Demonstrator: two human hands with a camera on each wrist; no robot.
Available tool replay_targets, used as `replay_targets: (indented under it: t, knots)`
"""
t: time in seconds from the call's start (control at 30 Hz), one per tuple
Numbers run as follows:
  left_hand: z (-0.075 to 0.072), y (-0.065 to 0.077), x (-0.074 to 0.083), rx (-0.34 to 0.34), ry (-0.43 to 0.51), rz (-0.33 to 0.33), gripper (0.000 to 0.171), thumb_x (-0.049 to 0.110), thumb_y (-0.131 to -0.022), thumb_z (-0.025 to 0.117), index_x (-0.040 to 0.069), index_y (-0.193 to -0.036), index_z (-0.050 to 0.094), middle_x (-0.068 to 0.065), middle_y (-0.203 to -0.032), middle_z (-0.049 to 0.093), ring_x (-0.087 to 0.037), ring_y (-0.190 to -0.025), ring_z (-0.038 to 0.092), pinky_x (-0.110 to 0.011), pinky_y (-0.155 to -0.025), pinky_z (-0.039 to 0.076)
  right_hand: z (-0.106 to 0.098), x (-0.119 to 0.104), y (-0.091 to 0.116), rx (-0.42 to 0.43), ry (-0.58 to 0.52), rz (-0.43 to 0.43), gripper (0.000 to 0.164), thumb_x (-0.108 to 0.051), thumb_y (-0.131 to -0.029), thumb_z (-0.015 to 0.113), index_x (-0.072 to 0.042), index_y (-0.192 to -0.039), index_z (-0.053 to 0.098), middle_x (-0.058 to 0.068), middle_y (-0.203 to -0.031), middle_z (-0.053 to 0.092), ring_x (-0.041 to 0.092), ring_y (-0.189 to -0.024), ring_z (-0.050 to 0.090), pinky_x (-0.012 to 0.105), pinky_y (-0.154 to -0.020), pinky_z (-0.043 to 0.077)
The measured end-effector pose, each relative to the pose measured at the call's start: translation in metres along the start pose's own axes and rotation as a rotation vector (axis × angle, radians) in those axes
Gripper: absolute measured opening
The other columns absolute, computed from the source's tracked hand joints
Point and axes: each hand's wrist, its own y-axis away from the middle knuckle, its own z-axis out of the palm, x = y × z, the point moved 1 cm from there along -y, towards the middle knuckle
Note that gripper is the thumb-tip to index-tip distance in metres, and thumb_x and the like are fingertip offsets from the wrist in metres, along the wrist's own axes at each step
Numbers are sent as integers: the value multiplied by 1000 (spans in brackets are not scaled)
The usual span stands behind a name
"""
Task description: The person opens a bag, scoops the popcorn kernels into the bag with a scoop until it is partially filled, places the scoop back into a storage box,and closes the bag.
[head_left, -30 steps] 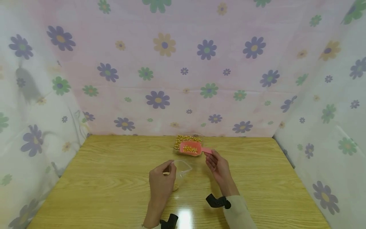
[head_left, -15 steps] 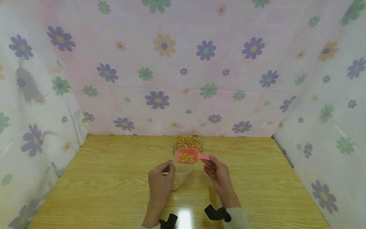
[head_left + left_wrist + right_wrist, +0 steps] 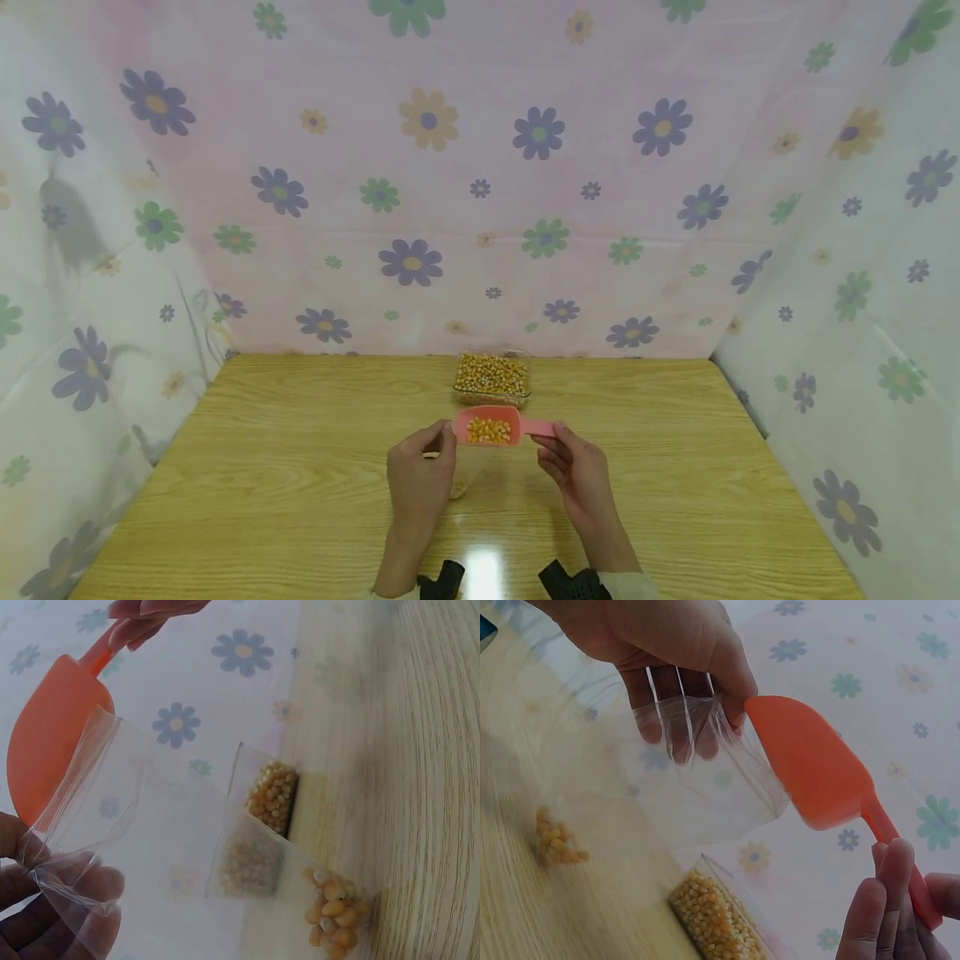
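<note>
A pink-red scoop [image 3: 487, 427] carries yellow corn kernels above the table. My right hand [image 3: 581, 471] pinches its handle [image 3: 904, 877] from the right. With thumb and fingers my left hand [image 3: 422, 479] pinches the rim of a clear plastic bag [image 3: 161, 802], which hangs upright with some kernels [image 3: 337, 907] at its bottom. The scoop's front edge is at the bag's mouth, close to the left fingertips. Behind the scoop stands a clear rectangular container [image 3: 492, 398] full of corn kernels.
The wood-grain table [image 3: 300, 467] reaches back to a flower-patterned cloth [image 3: 480, 208], which also hangs along both sides. A bright light reflection lies on the tabletop in front, between the wrists.
My right hand has brought the scoop of kernels from over the container toward me and slightly left, to the bag's mouth. My left hand has stayed almost still, holding the bag.
</note>
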Motion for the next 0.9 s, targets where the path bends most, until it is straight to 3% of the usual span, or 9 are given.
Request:
replay_targets:
  t: [0.4, 0.5, 0.73, 0.9]
  knots:
    - [2, 0, 3, -46, 3, -39, 14, 6, -95, 70, 2, -99, 81, -8, -86, 78, -15, -69, 72, -19, -57, 56, -3, -4, 10, 29, 78, -39, 25, -21, -104, 60, -1, -101, 75, 0, -80, 77, 7, -68, 70, 23, -70, 59]
    - [3, 1, 3, -60, -11, -15, 13, 6, -94, 70, 1, -99, 81, -9, -87, 78, -15, -69, 72, -19, -56, 55, -3, -4, 12, 43, 97, -69, 22, -19, -103, 61, -3, -99, 76, -1, -79, 77, 7, -66, 71, 23, -69, 60]
    - [3, 0, 3, -80, -49, 28, 11, 4, -91, 73, 4, -97, 82, -4, -79, 76, -14, -67, 72, -16, -54, 53, 2, -9, 13, 88, 186, -163, 33, -20, -103, 62, 11, -112, 71, 0, -80, 78, 8, -67, 72, 25, -70, 61]
    - [3, 0, 3, -76, -45, 70, 12, 0, -89, 73, 3, -96, 82, -6, -80, 76, -15, -66, 72, -14, -53, 53, 5, -14, 14, 96, 258, -206, 35, -19, -103, 62, 14, -114, 69, 2, -80, 78, 9, -67, 73, 27, -69, 61]
